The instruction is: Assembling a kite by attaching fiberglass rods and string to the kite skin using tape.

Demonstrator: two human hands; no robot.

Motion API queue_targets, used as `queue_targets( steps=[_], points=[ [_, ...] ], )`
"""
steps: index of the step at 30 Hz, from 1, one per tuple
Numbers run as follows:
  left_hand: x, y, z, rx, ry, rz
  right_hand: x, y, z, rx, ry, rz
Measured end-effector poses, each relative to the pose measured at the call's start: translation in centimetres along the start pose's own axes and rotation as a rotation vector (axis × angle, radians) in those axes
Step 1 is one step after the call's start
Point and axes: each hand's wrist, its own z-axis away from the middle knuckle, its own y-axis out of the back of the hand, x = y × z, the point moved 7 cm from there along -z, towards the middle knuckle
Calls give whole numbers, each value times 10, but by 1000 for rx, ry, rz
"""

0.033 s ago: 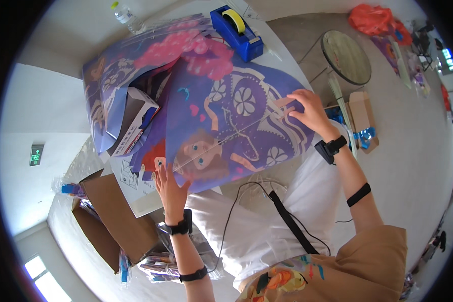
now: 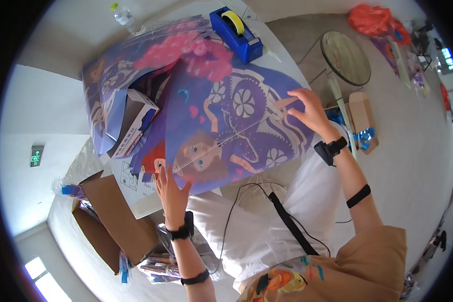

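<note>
A large purple sheet (image 2: 186,121) printed with figures in gowns lies spread over the table, its near edge hanging toward my lap. A thin white rod (image 2: 225,141) runs slantwise across it between my two hands. My left hand (image 2: 172,197) is at the sheet's near left edge, fingers stretched out on the print and thumb apart, by the rod's left end. At the right edge, my right hand (image 2: 311,113) has bent fingers with a gap between finger and thumb, near the rod's other end. No firm grip shows in either hand.
A blue tape dispenser (image 2: 239,43), a bottle (image 2: 127,20) and an opened printed box (image 2: 134,128) are around the sheet. Brown cartons stand low left (image 2: 118,216) and right (image 2: 363,116), near a round stool (image 2: 346,58). A black cable (image 2: 231,211) crosses my lap.
</note>
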Motion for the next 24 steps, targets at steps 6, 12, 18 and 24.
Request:
queue_targets(
  steps=[6,12,18,24],
  points=[
    [177,62,-16,-275,-26,985,-6,10,-92,174,-164,-417],
    [267,-26,-107,-396,492,2236,47,-21,-205,229,-413,-666],
    [261,-106,-180,-417,756,2412,38,-50,-229,-22,-527,-818],
    [262,-110,-231,-449,581,2341,34,-63,-223,126,-716,-999]
  ],
)
